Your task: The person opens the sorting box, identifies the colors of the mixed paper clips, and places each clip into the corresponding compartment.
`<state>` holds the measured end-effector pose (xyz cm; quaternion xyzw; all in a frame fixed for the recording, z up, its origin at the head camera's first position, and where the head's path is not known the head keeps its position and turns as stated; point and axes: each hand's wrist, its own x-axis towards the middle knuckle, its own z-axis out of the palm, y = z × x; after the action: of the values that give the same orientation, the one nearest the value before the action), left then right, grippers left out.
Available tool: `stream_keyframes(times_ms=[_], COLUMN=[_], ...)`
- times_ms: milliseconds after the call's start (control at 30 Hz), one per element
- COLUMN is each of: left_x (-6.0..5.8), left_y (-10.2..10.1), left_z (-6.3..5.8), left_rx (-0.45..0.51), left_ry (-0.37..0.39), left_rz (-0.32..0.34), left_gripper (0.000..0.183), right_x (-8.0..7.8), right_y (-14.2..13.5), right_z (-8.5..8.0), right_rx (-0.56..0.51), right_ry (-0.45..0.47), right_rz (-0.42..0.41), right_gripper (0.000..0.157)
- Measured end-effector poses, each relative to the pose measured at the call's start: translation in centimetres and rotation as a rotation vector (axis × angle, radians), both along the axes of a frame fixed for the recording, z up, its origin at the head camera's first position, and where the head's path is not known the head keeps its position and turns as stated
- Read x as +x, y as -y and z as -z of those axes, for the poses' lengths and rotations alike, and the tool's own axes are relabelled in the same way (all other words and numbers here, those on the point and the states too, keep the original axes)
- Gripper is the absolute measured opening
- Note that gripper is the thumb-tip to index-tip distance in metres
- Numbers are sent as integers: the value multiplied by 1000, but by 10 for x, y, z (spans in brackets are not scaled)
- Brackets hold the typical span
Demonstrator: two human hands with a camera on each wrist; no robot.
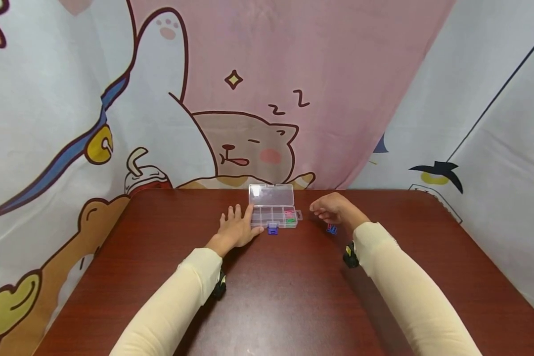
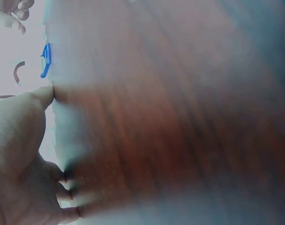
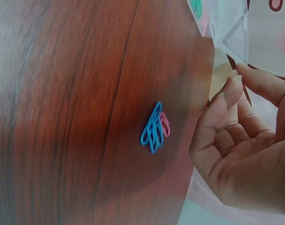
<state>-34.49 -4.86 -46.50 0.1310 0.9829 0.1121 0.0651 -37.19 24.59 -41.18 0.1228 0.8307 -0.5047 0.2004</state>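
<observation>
A clear plastic compartment box lies with its lid raised behind it. Pink clips and green clips sit in compartments at its right end. My left hand rests at the box's left end, fingers spread, thumb by the front edge. In the left wrist view the box's blue latch shows beyond the thumb. Between box and loose clips, my right hand hovers with bent fingers, thumb and fingertips close together; anything between them is not visible. Below it lie blue paper clips and a pink clip.
The brown wooden table extends around the box. A cartoon-printed curtain hangs right behind the table's far edge. Dark wrist devices sit at both cuffs.
</observation>
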Motion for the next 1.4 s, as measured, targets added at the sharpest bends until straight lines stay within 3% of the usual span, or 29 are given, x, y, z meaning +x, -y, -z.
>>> stream_keyframes(times_ms=[167, 400, 500, 667, 1067, 1400], left_x=[0, 0, 0, 1, 1, 1], left_y=[1, 3, 3, 2, 2, 1], left_z=[0, 2, 2, 1, 0, -1], left_rx=[4, 7, 5, 8, 19, 18], left_ry=[9, 11, 3, 5, 3, 5], left_rz=[-5, -5, -3, -3, -2, -1], left_gripper=[84, 83, 83, 83, 83, 83], right_x=[4, 11, 13, 14, 12, 10], right_y=[-10, -21, -25, -27, -28, -28], right_z=[-1, 5, 8, 12, 20, 18], right_rx=[37, 168, 184, 209, 403, 483], right_ry=[-9, 17, 25, 29, -25, -16], right_rz=[-10, -44, -37, -26, -56, -62], right_gripper=[23, 19, 22, 15, 11, 8])
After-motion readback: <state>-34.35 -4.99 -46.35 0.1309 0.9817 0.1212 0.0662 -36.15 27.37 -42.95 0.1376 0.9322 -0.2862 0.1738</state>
